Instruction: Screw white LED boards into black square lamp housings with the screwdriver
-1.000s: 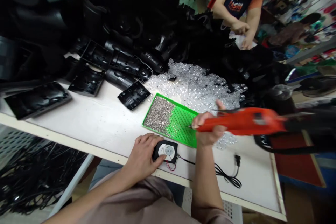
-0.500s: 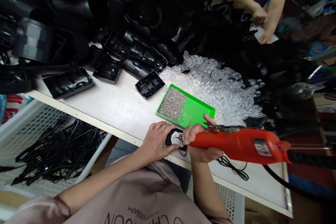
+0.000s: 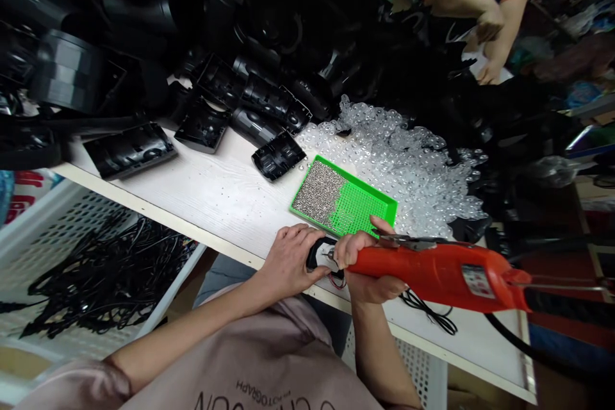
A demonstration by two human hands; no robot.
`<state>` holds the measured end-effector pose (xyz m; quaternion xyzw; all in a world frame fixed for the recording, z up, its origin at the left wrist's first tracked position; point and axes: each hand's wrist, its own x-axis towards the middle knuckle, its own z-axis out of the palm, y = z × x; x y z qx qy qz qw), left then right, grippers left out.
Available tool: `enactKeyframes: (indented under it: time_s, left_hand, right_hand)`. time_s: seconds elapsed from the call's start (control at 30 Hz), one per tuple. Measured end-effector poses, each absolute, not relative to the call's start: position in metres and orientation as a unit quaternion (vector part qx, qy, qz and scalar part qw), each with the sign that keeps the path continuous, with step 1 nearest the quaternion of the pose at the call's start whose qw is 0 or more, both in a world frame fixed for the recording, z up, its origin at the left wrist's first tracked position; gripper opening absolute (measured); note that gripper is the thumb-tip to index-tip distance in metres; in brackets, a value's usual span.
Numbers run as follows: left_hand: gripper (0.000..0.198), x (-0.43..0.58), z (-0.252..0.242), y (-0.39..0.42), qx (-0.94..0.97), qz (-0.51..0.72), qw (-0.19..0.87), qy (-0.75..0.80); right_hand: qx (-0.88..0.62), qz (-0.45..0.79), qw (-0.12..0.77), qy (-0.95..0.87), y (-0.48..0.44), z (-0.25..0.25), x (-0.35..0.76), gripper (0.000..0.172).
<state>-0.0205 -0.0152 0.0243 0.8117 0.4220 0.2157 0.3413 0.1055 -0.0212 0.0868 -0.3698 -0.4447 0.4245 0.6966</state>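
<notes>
My right hand (image 3: 365, 266) is shut around a red electric screwdriver (image 3: 446, 275), whose thin tip reaches into a small black plastic housing (image 3: 319, 254). My left hand (image 3: 291, 259) grips that housing at the table's front edge, and the fingers of both hands hide most of it. A white disc shows on its face, and thin red wires (image 3: 337, 282) trail from beneath. Just beyond my hands lies a green perforated tray (image 3: 358, 208), with small silver screws (image 3: 319, 195) covering its left part.
A heap of clear plastic lenses (image 3: 408, 173) and black plastic housings (image 3: 202, 128) covers the white table (image 3: 202, 208) beyond the tray. A black power cord (image 3: 430, 312) lies by the front edge. Below left, a white crate holds black cables (image 3: 110, 275). A co-worker's hands (image 3: 490, 45) work at the far right.
My right hand has carried the screwdriver left from over the green tray to the housing in my left hand. The view has also shifted, and the scene now sits differently in the frame.
</notes>
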Motion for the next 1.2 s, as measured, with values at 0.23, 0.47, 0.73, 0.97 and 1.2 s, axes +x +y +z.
enactKeyframes:
  time_s: [0.23, 0.47, 0.73, 0.97, 1.2]
  left_hand:
    - [0.047, -0.02, 0.024, -0.016, 0.807, 0.213, 0.343, 0.43]
    - [0.045, -0.02, 0.026, -0.016, 0.799, 0.215, 0.363, 0.43]
    - [0.051, -0.019, 0.024, -0.016, 0.798, 0.207, 0.366, 0.431]
    - [0.059, -0.023, 0.022, -0.014, 0.812, 0.22, 0.332, 0.426]
    - [0.049, -0.054, 0.002, -0.006, 0.83, 0.312, 0.208, 0.412]
  right_hand:
    - [-0.344, 0.446, 0.665, -0.49, -0.021, 0.082, 0.107, 0.041]
    - [-0.329, 0.491, 0.634, -0.498, -0.02, 0.071, 0.116, 0.044]
    - [-0.326, 0.498, 0.62, -0.511, -0.021, 0.065, 0.121, 0.05]
    - [-0.315, 0.511, 0.671, -0.436, -0.014, 0.076, 0.115, 0.054]
    - [-0.467, 0.324, 0.649, -0.506, 0.003, 0.096, 0.128, 0.041]
